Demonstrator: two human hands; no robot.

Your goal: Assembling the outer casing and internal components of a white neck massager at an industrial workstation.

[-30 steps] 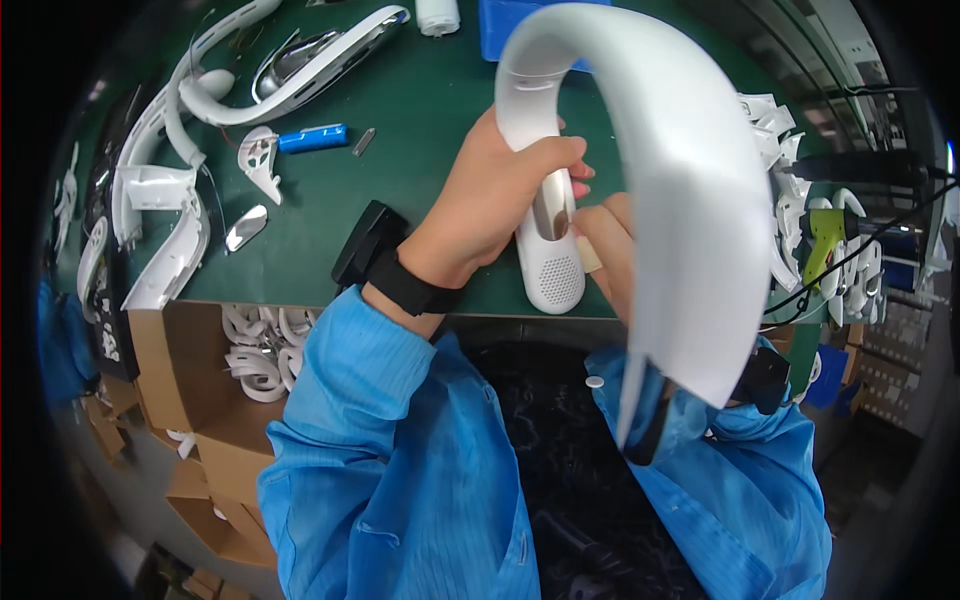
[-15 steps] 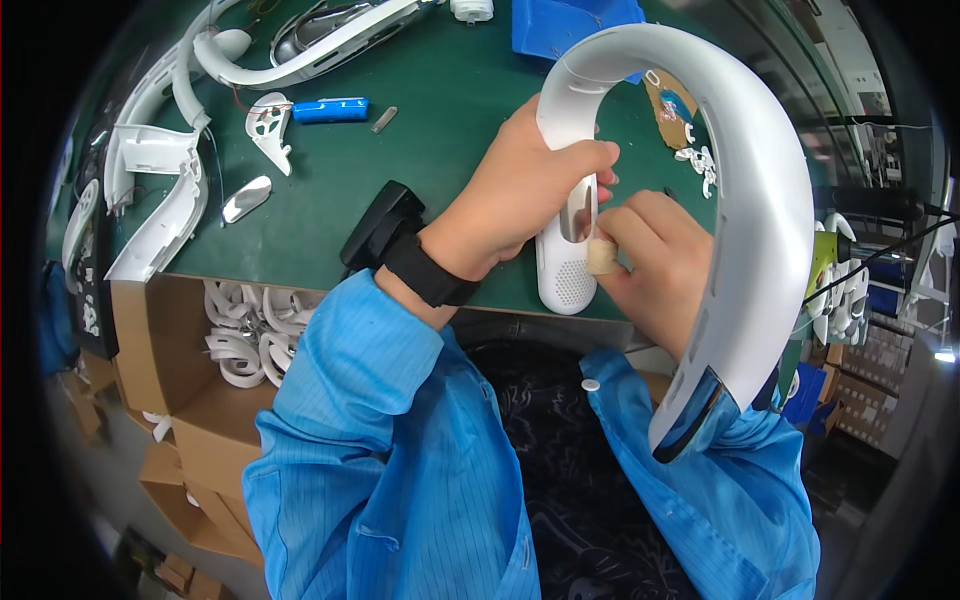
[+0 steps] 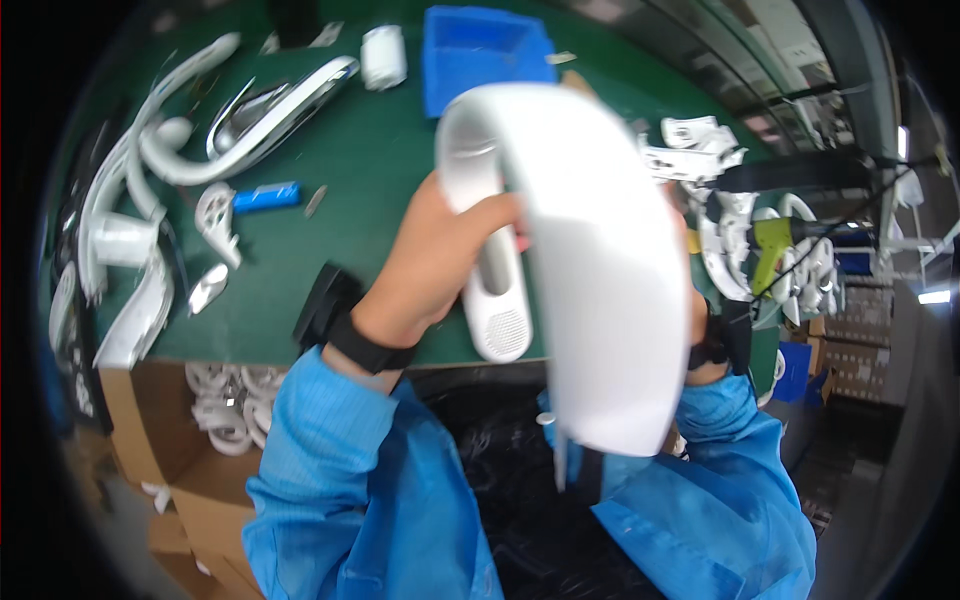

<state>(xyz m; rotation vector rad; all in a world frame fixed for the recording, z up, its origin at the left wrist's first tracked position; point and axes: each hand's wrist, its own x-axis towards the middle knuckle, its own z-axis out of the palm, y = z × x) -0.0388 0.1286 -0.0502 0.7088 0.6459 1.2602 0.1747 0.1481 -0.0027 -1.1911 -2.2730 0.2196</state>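
the curved white band (image 3: 605, 260) is held up over the near edge of the tabletop (image 3: 370, 170), its broad end reaching past that edge toward the wearer. the left hand (image 3: 430, 255) is wrapped around the slim arm, thumb laid along it; the right hand (image 3: 679, 212) is mostly hidden behind the broad arm, so i cannot tell how its fingers stand.

the band looks like hollow moulded plastic: probably light, stiff along each arm, perhaps a little springy at the bend. its smooth, faintly shiny skin could slip, so the slim arm seems the surest hold, with support under the broader side. thin edges may crack if squeezed.

the slim arm ends in a rounded tip with a grille of fine holes (image 3: 507, 332). toward the tabletop's left edge lie thin, curved white shells (image 3: 135, 325) and a smooth blue cylinder (image 3: 267, 196); near the far edge sits a blue tray (image 3: 436, 65) with straight walls.
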